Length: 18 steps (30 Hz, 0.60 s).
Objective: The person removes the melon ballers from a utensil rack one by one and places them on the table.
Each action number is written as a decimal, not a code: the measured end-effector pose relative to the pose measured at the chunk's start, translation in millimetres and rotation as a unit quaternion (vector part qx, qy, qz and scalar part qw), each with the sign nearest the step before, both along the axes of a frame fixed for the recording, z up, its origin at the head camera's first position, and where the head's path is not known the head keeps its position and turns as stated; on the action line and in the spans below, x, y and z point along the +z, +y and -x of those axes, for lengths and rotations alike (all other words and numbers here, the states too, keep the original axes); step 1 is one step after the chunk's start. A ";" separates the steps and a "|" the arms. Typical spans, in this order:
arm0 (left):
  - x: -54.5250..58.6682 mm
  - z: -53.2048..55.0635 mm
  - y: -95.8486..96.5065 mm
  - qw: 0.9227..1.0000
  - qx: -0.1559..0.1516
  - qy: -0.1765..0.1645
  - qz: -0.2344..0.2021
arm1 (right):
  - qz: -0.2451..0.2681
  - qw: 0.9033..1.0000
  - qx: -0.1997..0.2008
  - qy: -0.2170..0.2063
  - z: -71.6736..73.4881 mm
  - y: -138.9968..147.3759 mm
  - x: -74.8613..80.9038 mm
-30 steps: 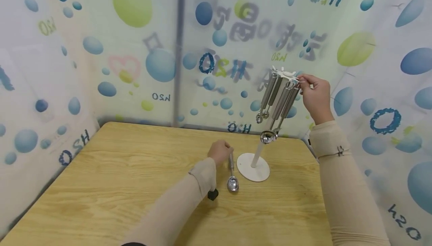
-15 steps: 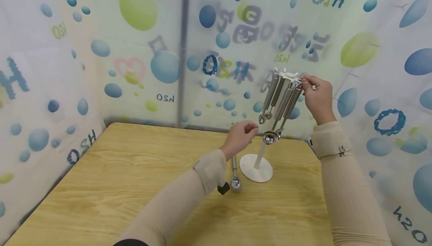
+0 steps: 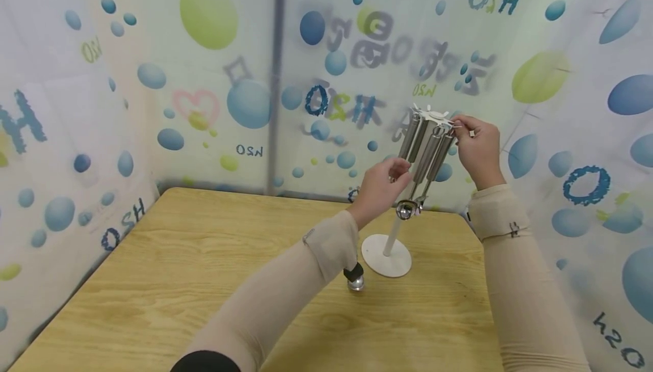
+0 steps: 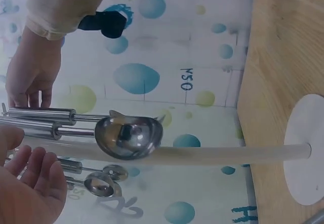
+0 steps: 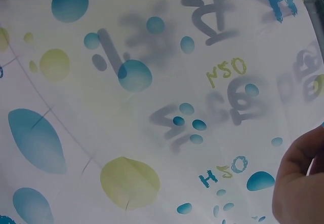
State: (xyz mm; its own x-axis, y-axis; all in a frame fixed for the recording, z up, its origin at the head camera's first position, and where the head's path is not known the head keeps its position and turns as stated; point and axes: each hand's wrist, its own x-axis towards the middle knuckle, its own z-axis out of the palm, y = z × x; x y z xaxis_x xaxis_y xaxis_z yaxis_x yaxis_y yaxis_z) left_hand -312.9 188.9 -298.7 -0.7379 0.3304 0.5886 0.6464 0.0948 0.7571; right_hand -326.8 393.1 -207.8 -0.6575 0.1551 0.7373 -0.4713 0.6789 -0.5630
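Observation:
A white rotary utensil stand (image 3: 434, 115) has several steel tools with grey handles hanging from its hooked top. My right hand (image 3: 480, 148) pinches the edge of that top between thumb and fingers. Below the handles hangs a large round scoop bowl (image 4: 129, 137), with small ring-like scoops (image 4: 99, 183) beside it. My left hand (image 3: 384, 186) is raised at the hanging handles, thumb and bent fingers apart, with nothing visible gripped. In the left wrist view its fingers (image 4: 43, 176) lie alongside the handles. Another steel scoop (image 3: 356, 284) lies on the table, mostly hidden by the left wrist.
The stand's round white base (image 3: 374, 258) rests on the wooden table (image 3: 229, 247) towards the right. Behind and on both sides hang printed curtains (image 3: 245, 37). A black wrist camera (image 3: 353, 273) sits under the left cuff.
My left hand has left the scoop on the table and moved up and right to the hanging tools. My right hand has stayed at the stand's top.

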 end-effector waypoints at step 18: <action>23.7 3.6 24.2 0.999 0.009 -0.029 -0.017 | -0.002 1.000 -0.004 0.010 2.3 -0.6 -1.4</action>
